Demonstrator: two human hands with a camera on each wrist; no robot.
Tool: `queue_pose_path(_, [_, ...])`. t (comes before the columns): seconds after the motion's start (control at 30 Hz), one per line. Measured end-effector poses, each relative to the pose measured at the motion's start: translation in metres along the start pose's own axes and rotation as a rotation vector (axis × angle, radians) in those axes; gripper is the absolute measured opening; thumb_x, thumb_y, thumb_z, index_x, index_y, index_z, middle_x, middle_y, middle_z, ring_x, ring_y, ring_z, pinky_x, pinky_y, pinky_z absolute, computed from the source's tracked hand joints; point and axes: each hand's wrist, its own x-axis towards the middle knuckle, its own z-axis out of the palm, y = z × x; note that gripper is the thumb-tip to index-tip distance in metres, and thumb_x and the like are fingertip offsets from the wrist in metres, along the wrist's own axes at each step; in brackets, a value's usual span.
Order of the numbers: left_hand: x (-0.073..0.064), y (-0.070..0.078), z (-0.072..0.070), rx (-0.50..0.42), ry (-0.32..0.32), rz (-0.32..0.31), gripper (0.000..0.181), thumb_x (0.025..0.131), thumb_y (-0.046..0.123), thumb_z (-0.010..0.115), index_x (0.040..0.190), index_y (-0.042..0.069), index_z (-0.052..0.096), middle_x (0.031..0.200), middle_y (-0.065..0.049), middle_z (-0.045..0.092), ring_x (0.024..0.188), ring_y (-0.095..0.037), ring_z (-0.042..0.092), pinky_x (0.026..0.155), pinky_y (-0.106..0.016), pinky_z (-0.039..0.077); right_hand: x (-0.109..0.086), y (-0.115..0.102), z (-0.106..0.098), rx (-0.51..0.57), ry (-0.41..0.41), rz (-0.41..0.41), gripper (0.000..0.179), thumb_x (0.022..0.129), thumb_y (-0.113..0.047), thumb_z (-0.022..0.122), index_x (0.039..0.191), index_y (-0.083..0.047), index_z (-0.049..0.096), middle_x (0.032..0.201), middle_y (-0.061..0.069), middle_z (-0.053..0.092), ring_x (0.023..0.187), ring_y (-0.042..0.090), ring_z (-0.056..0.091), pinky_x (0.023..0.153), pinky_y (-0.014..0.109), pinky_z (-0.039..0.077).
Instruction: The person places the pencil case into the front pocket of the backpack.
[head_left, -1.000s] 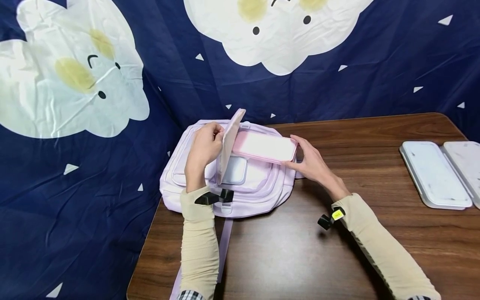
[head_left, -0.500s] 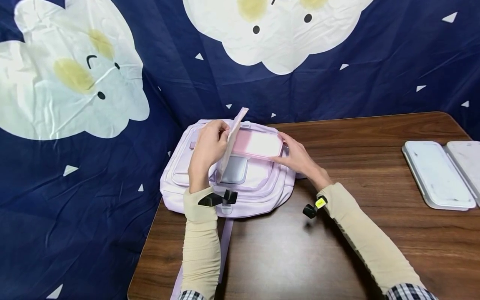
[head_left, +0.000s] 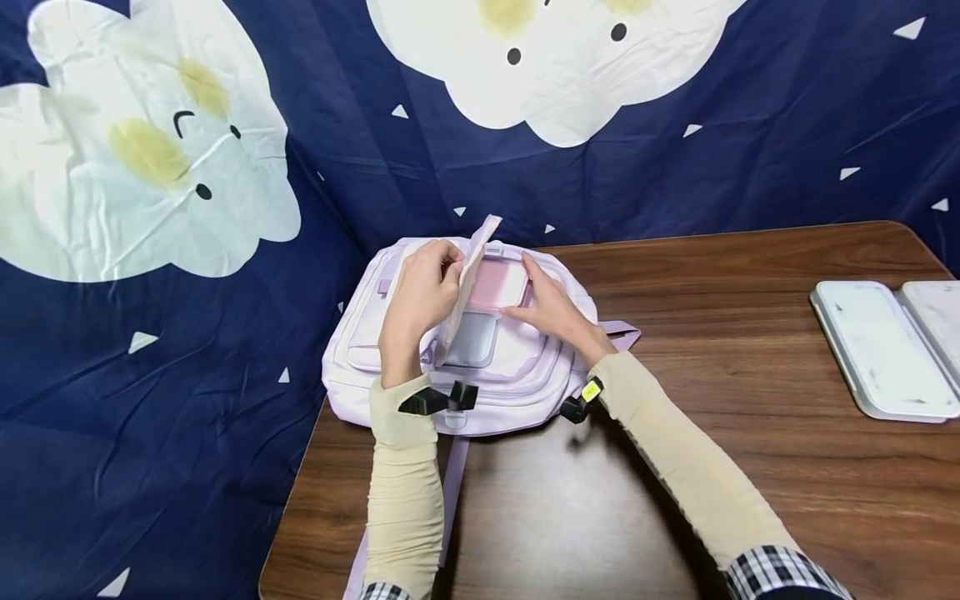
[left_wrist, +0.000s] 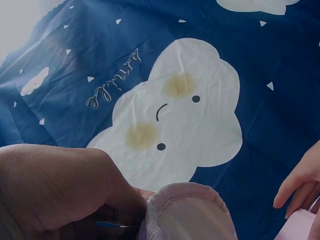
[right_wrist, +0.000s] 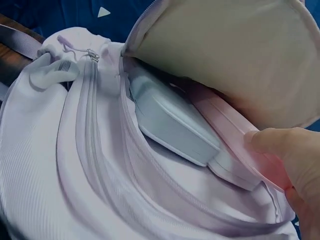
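Observation:
A lavender backpack (head_left: 352, 387) lies on the table, its front pocket unzipped. My left hand (head_left: 422, 300) pinches the edge of the raised pocket flap (head_left: 467, 287); the left wrist view shows that grip from behind. My right hand (head_left: 558, 310) holds the right end of a pink box-shaped case (head_left: 498, 283), thumb on the near side and fingers on the far side. The left part of this case is inside the pocket, hidden by the flap. Beside it in the pocket lies a pale grey-blue case (right_wrist: 170, 120), nearer the zipper edge.
An open white, flat hinged case (head_left: 888, 346) lies at the right of the wooden table (head_left: 720, 367). A backpack strap (head_left: 453, 492) trails toward the front edge, under my left forearm. Behind hangs a dark blue cloth (head_left: 337, 100) with white clouds.
My right hand has moved left, sliding the pink case farther into the pocket and under the flap. The left hand keeps holding the flap up, shifted only slightly right.

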Motion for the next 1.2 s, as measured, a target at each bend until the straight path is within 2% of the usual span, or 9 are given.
queue_pose_path(0.2, [-0.001, -0.003, -0.001, -0.015, 0.013, -0.019, 0.013, 0.091, 0.005, 0.053, 0.093, 0.000, 0.065, 0.088, -0.013, 0.062, 0.082, -0.024, 0.056, 0.077, -0.037, 0.045, 0.003, -0.003, 0.006, 0.000, -0.007, 0.039, 0.100, 0.077, -0.031, 0.078, 0.151, -0.004, 0.017, 0.147, 0.021, 0.039, 0.130, 0.032, 0.044, 0.109, 0.044, 0.034])
queue_pose_path(0.37, [-0.002, -0.004, -0.003, -0.033, 0.015, -0.044, 0.013, 0.091, 0.005, 0.053, 0.093, -0.001, 0.064, 0.088, -0.013, 0.062, 0.082, -0.024, 0.056, 0.076, -0.036, 0.044, -0.004, -0.005, -0.001, 0.037, -0.003, 0.056, 0.098, 0.079, -0.030, 0.077, 0.151, -0.003, 0.015, 0.151, 0.022, 0.032, 0.133, 0.036, 0.041, 0.111, 0.045, 0.033])
queue_pose_path(0.6, [-0.002, -0.004, -0.003, -0.032, 0.025, -0.050, 0.013, 0.091, 0.006, 0.053, 0.093, -0.001, 0.064, 0.088, -0.012, 0.061, 0.082, -0.024, 0.055, 0.076, -0.036, 0.043, -0.022, -0.011, -0.015, 0.069, -0.023, 0.115, 0.086, 0.086, -0.017, 0.066, 0.150, 0.003, 0.012, 0.143, 0.022, 0.045, 0.129, 0.035, 0.048, 0.109, 0.042, 0.035])
queue_pose_path(0.83, [-0.003, -0.004, -0.002, -0.027, 0.035, -0.037, 0.013, 0.091, 0.006, 0.053, 0.093, 0.000, 0.064, 0.087, -0.012, 0.061, 0.081, -0.024, 0.055, 0.075, -0.035, 0.043, -0.035, -0.013, -0.015, 0.057, -0.049, 0.069, 0.073, 0.089, -0.007, 0.054, 0.150, 0.004, 0.015, 0.140, 0.013, 0.050, 0.123, 0.032, 0.054, 0.108, 0.040, 0.038])
queue_pose_path(0.93, [-0.003, -0.004, -0.002, -0.025, 0.036, -0.033, 0.013, 0.091, 0.006, 0.053, 0.093, 0.000, 0.064, 0.087, -0.012, 0.061, 0.081, -0.024, 0.055, 0.076, -0.036, 0.043, -0.036, -0.013, -0.012, 0.062, -0.052, 0.061, 0.071, 0.089, -0.006, 0.051, 0.150, 0.003, 0.016, 0.140, 0.010, 0.051, 0.125, 0.030, 0.052, 0.109, 0.040, 0.035])
queue_pose_path(1.2, [-0.003, -0.004, -0.001, -0.030, 0.025, -0.023, 0.013, 0.092, 0.006, 0.053, 0.095, -0.001, 0.064, 0.089, -0.013, 0.062, 0.083, -0.024, 0.055, 0.078, -0.037, 0.044, -0.036, -0.015, -0.005, 0.050, -0.040, 0.060, 0.069, 0.089, -0.004, 0.047, 0.150, 0.002, 0.017, 0.145, 0.009, 0.044, 0.128, 0.030, 0.049, 0.112, 0.039, 0.031])
